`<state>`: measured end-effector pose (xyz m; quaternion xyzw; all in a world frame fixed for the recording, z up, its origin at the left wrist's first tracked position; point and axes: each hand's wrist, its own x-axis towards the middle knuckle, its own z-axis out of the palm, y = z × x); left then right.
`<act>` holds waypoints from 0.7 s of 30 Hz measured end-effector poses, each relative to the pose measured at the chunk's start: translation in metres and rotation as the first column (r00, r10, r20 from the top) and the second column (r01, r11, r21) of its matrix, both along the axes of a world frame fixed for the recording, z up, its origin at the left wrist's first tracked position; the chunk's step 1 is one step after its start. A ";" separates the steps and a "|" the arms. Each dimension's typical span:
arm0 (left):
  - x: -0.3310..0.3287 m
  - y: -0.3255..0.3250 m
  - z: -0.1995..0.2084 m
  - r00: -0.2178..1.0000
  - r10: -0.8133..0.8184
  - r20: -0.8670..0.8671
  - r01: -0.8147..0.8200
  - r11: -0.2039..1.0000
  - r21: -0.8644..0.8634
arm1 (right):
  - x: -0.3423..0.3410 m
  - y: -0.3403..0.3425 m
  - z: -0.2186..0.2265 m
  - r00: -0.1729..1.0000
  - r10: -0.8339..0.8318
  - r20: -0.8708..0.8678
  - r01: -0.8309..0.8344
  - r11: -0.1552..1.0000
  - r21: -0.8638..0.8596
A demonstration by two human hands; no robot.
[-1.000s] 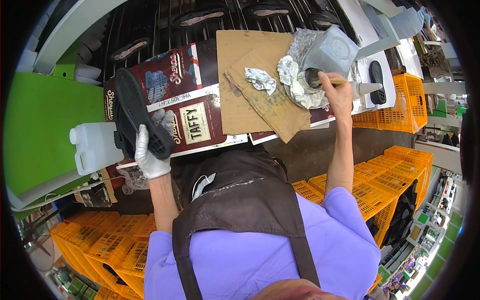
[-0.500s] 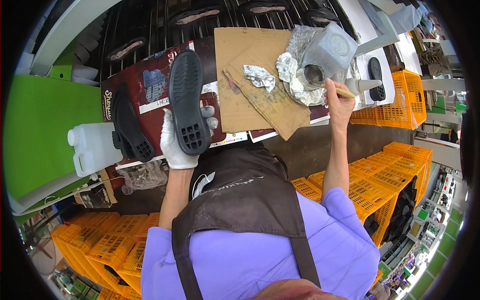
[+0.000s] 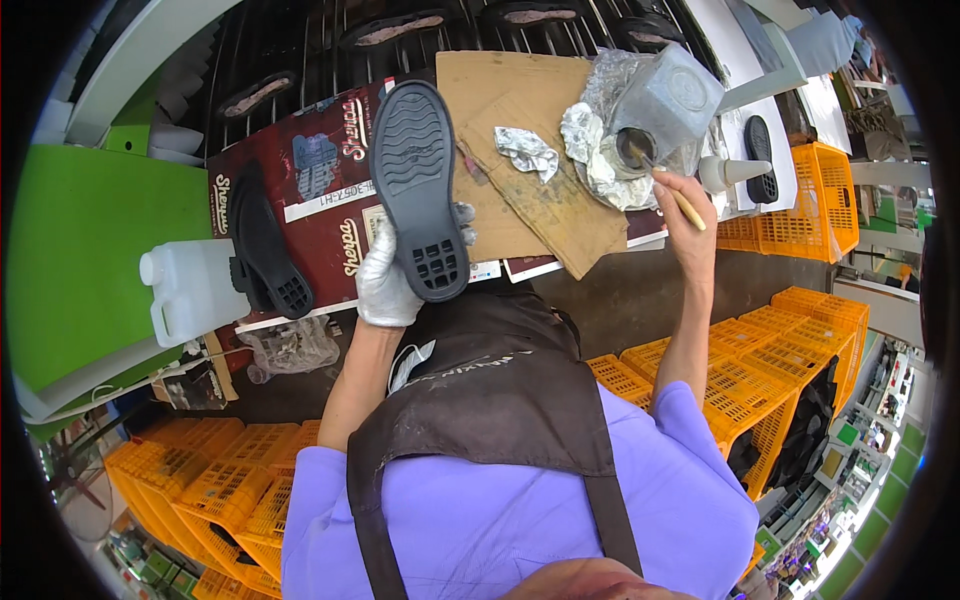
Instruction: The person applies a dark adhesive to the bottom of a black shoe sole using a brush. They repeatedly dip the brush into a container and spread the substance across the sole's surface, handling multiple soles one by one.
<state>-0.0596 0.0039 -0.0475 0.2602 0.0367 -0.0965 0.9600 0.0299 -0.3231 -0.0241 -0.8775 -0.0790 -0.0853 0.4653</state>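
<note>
My left hand [image 3: 387, 284], in a white glove, holds a black shoe sole [image 3: 415, 165] by its lower part, with the treaded underside facing up. My bare right hand [image 3: 688, 218] grips a brush [image 3: 691, 212] with a pale wooden handle. The brush's tip reaches into the dark round mouth of a cloudy plastic container [image 3: 672, 95] lying tilted on its side. Crumpled white paper [image 3: 590, 150] is bunched around that mouth. Beside my right hand stands a white bottle [image 3: 735, 171] with a tapered nozzle. More black soles [image 3: 268, 250] lie left of my left hand.
Stained cardboard [image 3: 500, 90] with a crumpled wipe [image 3: 526, 152] covers the table's middle. A white jug [image 3: 195, 292] stands at the left by a green surface [image 3: 80, 250]. Behind is a roller rack [image 3: 330, 60] bearing shoe parts. Orange crates [image 3: 745, 350] flank me; another sole [image 3: 760, 158] lies far right.
The sole has shifted right and tilted, showing its tread more squarely. My right hand has moved slightly right and down, and the brush now points into the container's mouth.
</note>
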 end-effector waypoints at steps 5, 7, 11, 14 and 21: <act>0.010 -0.001 -0.001 0.998 -0.016 0.066 0.010 0.996 0.090 | 0.007 -0.010 0.013 0.968 0.220 -0.125 -0.239 0.955 -0.174; 0.013 0.003 -0.004 0.994 -0.021 0.108 0.005 0.990 0.143 | 0.008 -0.011 0.023 0.952 0.266 -0.149 -0.290 0.941 -0.175; 0.020 0.008 -0.003 0.980 0.076 0.186 -0.114 0.973 0.203 | 0.004 -0.012 0.041 0.957 0.250 -0.145 -0.266 0.958 -0.105; 0.028 0.008 0.002 0.972 0.133 0.193 -0.179 0.952 0.247 | 0.002 -0.010 0.034 0.989 0.044 -0.138 -0.026 0.991 0.128; 0.041 0.002 0.000 0.856 0.211 0.472 -0.480 0.663 0.574 | -0.010 0.060 0.028 0.999 0.047 -0.004 -0.030 0.696 0.717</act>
